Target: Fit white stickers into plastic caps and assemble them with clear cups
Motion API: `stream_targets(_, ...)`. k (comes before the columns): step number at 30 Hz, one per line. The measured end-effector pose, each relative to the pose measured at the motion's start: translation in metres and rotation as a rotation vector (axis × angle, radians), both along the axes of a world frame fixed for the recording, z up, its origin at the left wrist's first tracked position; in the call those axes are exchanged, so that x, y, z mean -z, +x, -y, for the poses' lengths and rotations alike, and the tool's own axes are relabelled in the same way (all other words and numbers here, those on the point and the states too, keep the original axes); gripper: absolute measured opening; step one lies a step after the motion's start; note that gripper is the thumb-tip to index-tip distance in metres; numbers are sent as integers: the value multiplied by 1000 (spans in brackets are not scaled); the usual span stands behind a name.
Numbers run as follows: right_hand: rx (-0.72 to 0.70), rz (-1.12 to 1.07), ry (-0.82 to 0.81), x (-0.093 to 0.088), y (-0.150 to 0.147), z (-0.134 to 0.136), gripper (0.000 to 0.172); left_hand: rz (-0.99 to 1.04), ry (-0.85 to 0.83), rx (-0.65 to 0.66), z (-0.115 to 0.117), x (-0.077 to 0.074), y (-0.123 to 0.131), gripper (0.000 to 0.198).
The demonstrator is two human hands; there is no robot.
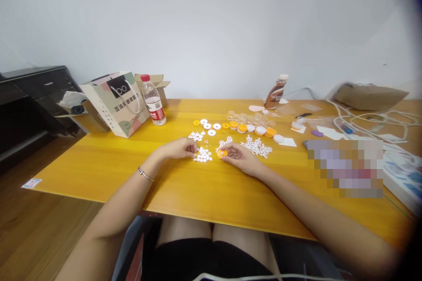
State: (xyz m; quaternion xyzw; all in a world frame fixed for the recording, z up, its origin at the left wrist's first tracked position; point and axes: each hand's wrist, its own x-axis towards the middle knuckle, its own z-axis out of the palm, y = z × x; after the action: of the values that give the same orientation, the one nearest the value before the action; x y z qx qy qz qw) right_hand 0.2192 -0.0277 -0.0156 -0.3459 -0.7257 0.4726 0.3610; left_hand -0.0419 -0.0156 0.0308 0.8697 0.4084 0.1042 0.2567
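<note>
My right hand [240, 157] has its fingers closed on the edge of a round orange plastic disc [221, 153], held just over the table. My left hand [183, 148] is at the left edge of a pile of small white round pieces [203, 155]. Its thumb and fingertips are pinched together; what is between them, if anything, is too small to make out. Behind it lie several small white parts with dark marks [197, 135]. White flat cut-out pieces [256, 146] are heaped beyond my right hand. A row of orange and white round discs [242, 128] runs behind.
A paper gift bag [120, 105] and a red-capped water bottle [153, 101] stand back left. Clear round covers [252, 118] and a brown drink bottle [276, 92] are at the back. White cables [346, 118] and a blurred-out area [346, 167] lie right.
</note>
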Motion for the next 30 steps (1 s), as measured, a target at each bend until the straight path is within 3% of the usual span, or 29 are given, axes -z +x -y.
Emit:
stream_targets(5, 8, -59, -54, -4, -2, 3, 27, -64, 14, -66, 0, 3, 6, 13)
stream_targets(11, -1, -70, -76, -4, -5, 5, 27, -46, 6, -54, 4, -2, 5, 12)
stream_targets(16, -16, -103, -96, -4, -8, 7, 26, 231, -75, -12, 17, -5, 30, 17)
stream_targets(21, -43, -174, -120, -5, -11, 9, 25, 385, 89, -56, 27, 4, 59, 12)
stream_targets(30, 11, -212, -103, -7, -14, 10, 26, 389, 263, -126, 27, 16, 65, 8)
